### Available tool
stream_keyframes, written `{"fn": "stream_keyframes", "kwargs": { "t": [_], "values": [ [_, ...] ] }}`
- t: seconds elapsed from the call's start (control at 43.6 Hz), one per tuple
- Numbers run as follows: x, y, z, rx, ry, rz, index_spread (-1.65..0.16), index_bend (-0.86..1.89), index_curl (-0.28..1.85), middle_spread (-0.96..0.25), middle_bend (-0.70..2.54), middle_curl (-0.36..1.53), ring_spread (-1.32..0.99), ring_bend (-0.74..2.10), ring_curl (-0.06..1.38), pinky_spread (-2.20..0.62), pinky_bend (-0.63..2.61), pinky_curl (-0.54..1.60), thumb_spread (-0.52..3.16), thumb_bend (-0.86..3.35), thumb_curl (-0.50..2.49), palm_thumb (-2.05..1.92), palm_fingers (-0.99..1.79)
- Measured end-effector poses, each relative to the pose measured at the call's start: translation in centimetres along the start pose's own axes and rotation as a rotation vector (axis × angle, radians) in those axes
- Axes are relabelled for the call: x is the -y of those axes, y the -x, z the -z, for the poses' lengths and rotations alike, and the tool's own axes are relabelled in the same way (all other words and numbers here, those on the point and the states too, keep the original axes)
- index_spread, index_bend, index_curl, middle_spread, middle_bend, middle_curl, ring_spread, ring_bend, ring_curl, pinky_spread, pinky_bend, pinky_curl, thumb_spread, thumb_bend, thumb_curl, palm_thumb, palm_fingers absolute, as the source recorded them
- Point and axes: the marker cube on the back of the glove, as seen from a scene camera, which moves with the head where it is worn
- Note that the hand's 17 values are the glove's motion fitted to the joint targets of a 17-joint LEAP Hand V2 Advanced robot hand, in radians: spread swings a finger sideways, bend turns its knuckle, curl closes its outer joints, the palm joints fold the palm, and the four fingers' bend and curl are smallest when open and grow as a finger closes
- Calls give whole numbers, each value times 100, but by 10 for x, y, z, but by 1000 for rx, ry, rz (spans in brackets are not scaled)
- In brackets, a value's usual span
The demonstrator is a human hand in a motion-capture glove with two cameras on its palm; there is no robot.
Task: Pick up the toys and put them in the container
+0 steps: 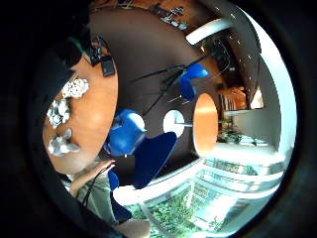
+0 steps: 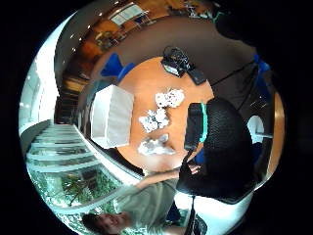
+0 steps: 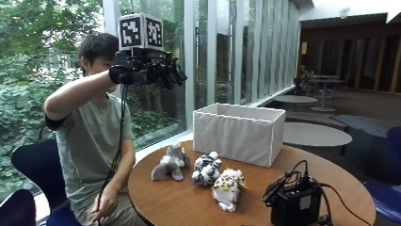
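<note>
Three plush toys lie in a row on the round wooden table [image 3: 181, 202]: a grey one [image 3: 169, 162] nearest the person, a black-and-white one [image 3: 205, 169] in the middle, and a pale spotted one [image 3: 228, 186]. Behind them stands the white fabric container [image 3: 238, 132], open at the top. My gloved right hand [image 3: 156, 73] is raised high above the table's near-left side, well clear of the toys, with its fingers loosely curled and nothing in them. From the thumb side palm view the grey toy [image 2: 154, 145], the middle toy [image 2: 154, 120], the spotted toy [image 2: 169, 98] and the container [image 2: 111, 116] all show far below.
A black device with cables [image 3: 294, 202] sits on the table's right side, close to the spotted toy. Blue chairs [image 1: 126, 134] stand around the table, and a glass wall [image 3: 156, 108] runs behind the person. The bare left hand [image 3: 103, 205] hangs below the table edge.
</note>
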Motion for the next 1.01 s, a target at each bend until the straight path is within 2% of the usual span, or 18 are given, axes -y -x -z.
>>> {"fn": "stream_keyframes", "kwargs": {
  "t": [0.206, 0.435, 0.756, 0.848, 1.008],
  "values": [
    [18, -2, 2, -11, -9, -16, -20, 13, 8, -15, 19, 7, -19, 43, 13, -20, 71, 24, 104, 12, 6, 9, 33],
    [40, 23, 0, 20, -8, 40, -25, 15, 12, -16, 21, 14, -25, 49, 16, -24, 75, 28, 141, 14, 12, 6, 28],
    [74, 94, -25, 6, 74, 155, -26, 12, 15, -19, 26, 23, -27, 54, 20, -25, 79, 32, 157, 11, 17, -1, 18],
    [81, 112, -33, -10, 119, 214, -25, 10, 16, -18, 24, 24, -26, 54, 21, -23, 80, 33, 153, 9, 19, 0, 3],
    [106, 133, -54, 143, 218, 205, -23, 8, 16, -14, 25, 28, -22, 50, 21, -14, 76, 32, 144, 7, 23, 1, -14]
  ]
}}
